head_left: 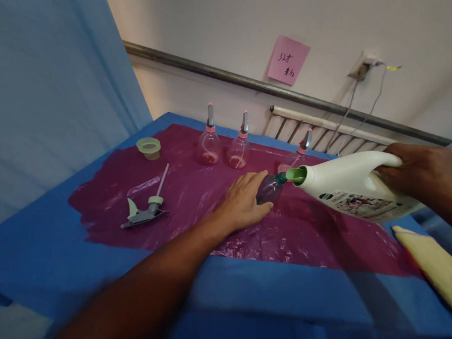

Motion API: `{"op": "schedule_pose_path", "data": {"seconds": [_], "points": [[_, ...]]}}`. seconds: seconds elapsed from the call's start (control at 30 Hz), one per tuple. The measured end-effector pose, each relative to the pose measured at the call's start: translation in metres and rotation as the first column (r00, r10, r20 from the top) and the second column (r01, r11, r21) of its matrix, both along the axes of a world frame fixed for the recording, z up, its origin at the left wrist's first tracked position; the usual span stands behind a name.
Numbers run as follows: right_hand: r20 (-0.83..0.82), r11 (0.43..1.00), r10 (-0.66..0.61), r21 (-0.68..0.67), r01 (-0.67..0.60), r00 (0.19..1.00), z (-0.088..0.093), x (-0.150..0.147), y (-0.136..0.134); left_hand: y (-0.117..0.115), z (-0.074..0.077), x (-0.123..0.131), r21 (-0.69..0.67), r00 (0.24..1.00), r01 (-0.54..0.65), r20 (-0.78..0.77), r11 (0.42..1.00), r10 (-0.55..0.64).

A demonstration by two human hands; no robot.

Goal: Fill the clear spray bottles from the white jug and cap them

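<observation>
Across the centre, a purple sheet (195,190) is thin, wrinkled, glossy plastic; the blue table cover (262,290) at six o'clock looks like matt cloth. The cream jug (348,186) at three is smooth, low-sheen plastic, the adjoining bottle (270,191) see-through plastic. The spray head (145,215) at eight is dull plastic, the rail (219,75) at twelve metal, the note (288,61) at one matt paper.

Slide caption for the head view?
Left hand holds a green-necked bottle; right hand tilts a white jug toward it.
</observation>
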State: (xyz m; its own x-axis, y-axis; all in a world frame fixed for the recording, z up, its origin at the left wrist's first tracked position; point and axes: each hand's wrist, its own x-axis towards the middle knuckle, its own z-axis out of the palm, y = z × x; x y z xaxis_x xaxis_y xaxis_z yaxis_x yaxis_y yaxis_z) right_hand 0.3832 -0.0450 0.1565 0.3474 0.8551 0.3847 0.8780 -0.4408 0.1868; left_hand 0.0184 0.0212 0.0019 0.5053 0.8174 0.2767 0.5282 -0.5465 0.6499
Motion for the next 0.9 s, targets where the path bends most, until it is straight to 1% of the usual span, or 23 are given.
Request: {"op": "schedule_pose_path", "data": {"seconds": [0.17, 0.4, 0.53, 0.73, 0.9], "points": [[0.053, 0.999, -0.029, -0.028, 0.03, 0.998, 0.009, -0.006, -0.001, 0.0, 0.0, 0.0, -0.004, 1.0, 0.01, 0.005, 1.0, -0.01], [0.097, 0.999, 0.05, 0.003, -0.05, 0.994, 0.012, 0.009, -0.001, 0.001, -0.003, 0.0, 0.009, 1.0, 0.013, 0.006, 1.0, -0.013], [0.142, 0.998, 0.063, -0.021, -0.061, 0.988, 0.016, 0.013, -0.001, 0.001, -0.004, 0.0, 0.027, 1.0, 0.025, 0.017, 0.999, -0.026], [0.148, 0.999, -0.008, -0.042, 0.015, 0.989, 0.024, -0.009, -0.004, -0.001, 0.0, -0.001, 0.013, 1.0, 0.028, 0.008, 1.0, -0.029], [0.148, 0.998, -0.014, -0.063, 0.023, 0.989, 0.032, -0.023, -0.006, 0.0, -0.001, -0.002, 0.024, 0.999, 0.033, -0.001, 0.999, -0.033]]}}
